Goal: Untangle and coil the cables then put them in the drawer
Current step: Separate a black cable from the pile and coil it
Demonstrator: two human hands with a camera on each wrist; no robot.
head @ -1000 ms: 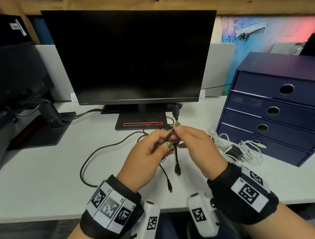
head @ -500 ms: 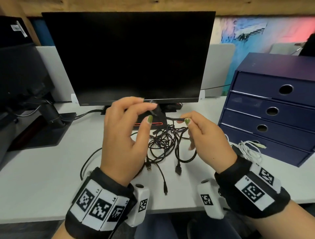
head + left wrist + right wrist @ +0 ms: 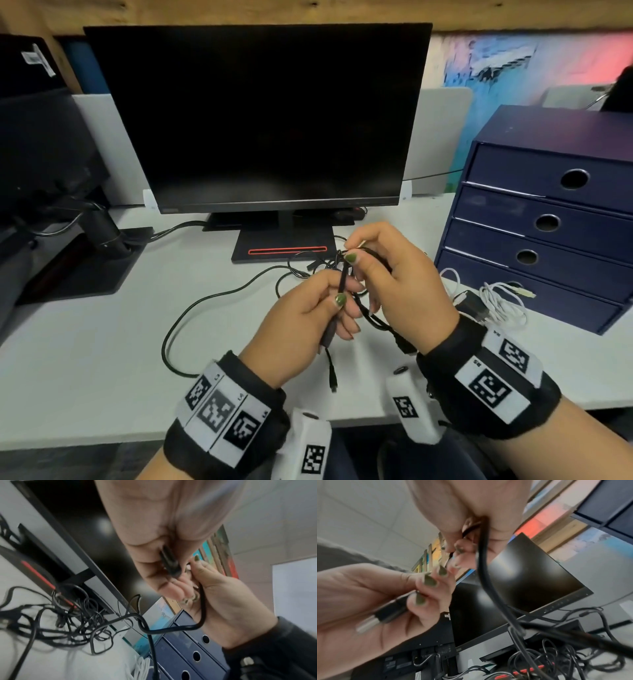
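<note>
A tangle of black cables lies on the white desk in front of the monitor base, and shows as a heap in the left wrist view. My left hand grips a black cable near its plug, with the metal plug end lying across the palm. My right hand pinches the same cable higher up and holds a loop of it. Both hands are raised just above the desk, close together. Loose plug ends hang below them. The blue drawer unit stands at the right with all its drawers closed.
A bundle of white cables with a black adapter lies before the bottom drawer. The black monitor stands behind the tangle. A second monitor arm and base sit at the left. A long black cable loops over the desk.
My left hand has dropped from a raised spot in front of the monitor base to beside the right hand. Both now hold the cable close together, nearer to me.
</note>
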